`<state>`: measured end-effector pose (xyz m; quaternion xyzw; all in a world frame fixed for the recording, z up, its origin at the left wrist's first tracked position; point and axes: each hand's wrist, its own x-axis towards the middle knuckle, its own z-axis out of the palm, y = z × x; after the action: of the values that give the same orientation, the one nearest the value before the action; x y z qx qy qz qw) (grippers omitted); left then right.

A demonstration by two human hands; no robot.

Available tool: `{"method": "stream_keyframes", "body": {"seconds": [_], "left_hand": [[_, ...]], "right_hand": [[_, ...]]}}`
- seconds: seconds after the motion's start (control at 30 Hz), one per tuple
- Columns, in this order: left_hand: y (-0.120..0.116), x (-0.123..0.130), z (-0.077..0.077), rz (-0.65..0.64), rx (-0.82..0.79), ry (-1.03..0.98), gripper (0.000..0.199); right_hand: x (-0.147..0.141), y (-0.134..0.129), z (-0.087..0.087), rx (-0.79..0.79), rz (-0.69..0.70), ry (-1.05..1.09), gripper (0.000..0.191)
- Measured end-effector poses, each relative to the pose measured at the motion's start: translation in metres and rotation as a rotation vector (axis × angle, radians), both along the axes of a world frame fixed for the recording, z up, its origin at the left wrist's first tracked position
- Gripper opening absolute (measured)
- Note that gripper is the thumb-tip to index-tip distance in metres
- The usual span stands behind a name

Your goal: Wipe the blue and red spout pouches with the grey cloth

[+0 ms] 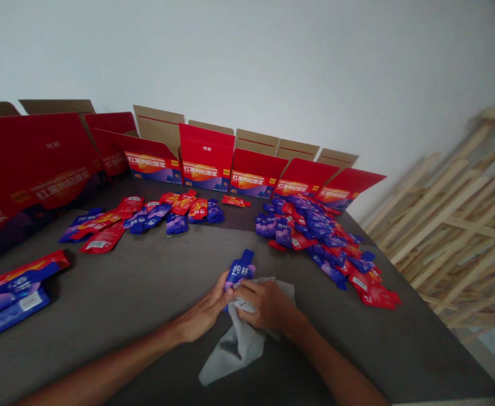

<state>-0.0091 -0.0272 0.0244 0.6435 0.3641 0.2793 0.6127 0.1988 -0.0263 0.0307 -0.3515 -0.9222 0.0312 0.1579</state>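
Observation:
A blue and purple sachet (pixel 241 269) with white lettering is gripped along its left side by my left hand (pixel 207 310), the thumb lying over its front. My right hand (pixel 268 304) is closed on a grey cloth (pixel 239 347), which it presses against the lower part of the sachet. One end of the cloth hangs down toward the table's near side. The sachet's bottom is mostly hidden behind fingers and cloth.
A big pile of red and blue sachets (pixel 323 231) lies to the right on the dark table (pixel 145 299). More sachets (pixel 103 220) lie at left. Open red cartons (pixel 207 163) line the back by the wall. Wooden slats (pixel 463 225) stand beyond the right edge.

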Motion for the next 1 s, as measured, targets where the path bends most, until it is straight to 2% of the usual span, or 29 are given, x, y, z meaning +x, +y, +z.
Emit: {"method": "stream_keyframes", "body": {"seconds": [0.1, 0.3, 0.37, 0.53, 0.67, 0.8, 0.87, 1.0], "left_hand": [[0.001, -0.001, -0.001, 0.001, -0.016, -0.006, 0.064], [0.000, -0.003, -0.003, -0.062, -0.006, 0.071, 0.069], [0.000, -0.004, -0.004, -0.086, -0.002, 0.108, 0.069], [-0.002, -0.004, -0.004, -0.090, 0.004, 0.097, 0.069], [-0.001, -0.002, -0.002, -0.039, 0.005, -0.030, 0.065], [0.000, 0.000, 0.002, -0.006, -0.006, -0.051, 0.065], [0.000, 0.000, 0.003, -0.007, -0.006, -0.047, 0.064], [-0.001, -0.002, 0.003, -0.057, -0.007, 0.037, 0.065]], "right_hand": [[-0.001, -0.001, -0.001, -0.005, 0.018, -0.022, 0.025], [0.006, 0.005, 0.006, 0.093, -0.290, 0.217, 0.019], [0.008, 0.006, 0.008, 0.100, -0.345, 0.276, 0.017], [0.008, 0.006, 0.008, 0.090, -0.283, 0.261, 0.016], [0.003, 0.003, 0.004, 0.049, -0.117, 0.111, 0.020], [-0.001, -0.001, 0.001, 0.023, 0.028, -0.035, 0.024], [-0.001, -0.001, 0.002, 0.029, -0.015, -0.021, 0.024], [0.005, 0.004, 0.007, 0.068, -0.240, 0.145, 0.019]]}}
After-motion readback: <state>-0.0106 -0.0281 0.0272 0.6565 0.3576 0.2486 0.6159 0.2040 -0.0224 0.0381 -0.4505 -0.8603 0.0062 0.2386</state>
